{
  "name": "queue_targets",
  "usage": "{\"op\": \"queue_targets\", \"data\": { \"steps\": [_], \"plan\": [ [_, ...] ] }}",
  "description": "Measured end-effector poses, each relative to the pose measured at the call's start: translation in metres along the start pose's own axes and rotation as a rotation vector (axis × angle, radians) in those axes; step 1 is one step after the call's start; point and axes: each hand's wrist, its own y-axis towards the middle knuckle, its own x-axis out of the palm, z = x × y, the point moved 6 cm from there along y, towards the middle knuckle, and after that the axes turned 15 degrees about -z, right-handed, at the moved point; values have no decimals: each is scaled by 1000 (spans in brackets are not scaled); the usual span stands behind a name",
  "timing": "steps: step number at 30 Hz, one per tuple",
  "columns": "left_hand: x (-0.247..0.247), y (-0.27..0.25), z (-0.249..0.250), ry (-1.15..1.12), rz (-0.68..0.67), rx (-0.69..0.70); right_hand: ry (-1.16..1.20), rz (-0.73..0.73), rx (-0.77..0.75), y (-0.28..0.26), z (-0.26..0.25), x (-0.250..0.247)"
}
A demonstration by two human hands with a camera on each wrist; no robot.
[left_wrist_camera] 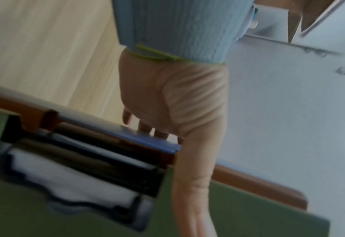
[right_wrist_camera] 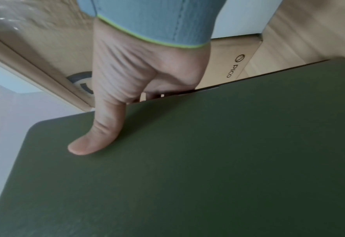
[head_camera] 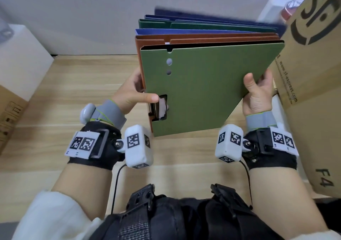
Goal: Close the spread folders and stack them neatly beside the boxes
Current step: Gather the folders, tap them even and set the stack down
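A bundle of closed folders hangs above the wooden floor between my hands. An olive green folder (head_camera: 206, 88) faces me. Behind it fan out an orange-brown folder (head_camera: 203, 37), a blue sheet, a dark green folder (head_camera: 193, 25) and a navy one (head_camera: 203, 15). My left hand (head_camera: 132, 92) grips the bundle's left edge, thumb on the green cover beside a cut-out with a metal clip (head_camera: 160, 108), fingers behind. My right hand (head_camera: 257, 90) grips the right edge, thumb (right_wrist_camera: 90, 141) flat on the green cover (right_wrist_camera: 187, 168), fingers underneath.
A tall cardboard box (head_camera: 313, 77) with black print stands just right of the folders. Another cardboard box (head_camera: 9, 110) and a white block (head_camera: 22, 55) sit at the left. A white wall (head_camera: 83, 14) runs behind. Wooden floor (head_camera: 83, 96) lies between.
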Motion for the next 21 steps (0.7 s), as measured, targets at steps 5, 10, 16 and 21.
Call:
{"op": "queue_targets", "data": {
  "steps": [5, 10, 16, 21],
  "plan": [
    [0, 9, 24, 8, 13, 26, -49, -35, 0, 5, -7, 12],
    [4, 16, 16, -24, 181, 59, -79, 10, -33, 4, -6, 15],
    [11, 15, 22, -45, 210, 123, -87, 15, -63, 2, -14, 17],
    [8, 15, 43, 39, 179, 82, -118, 60, -79, 11, -32, 26]
  ]
}}
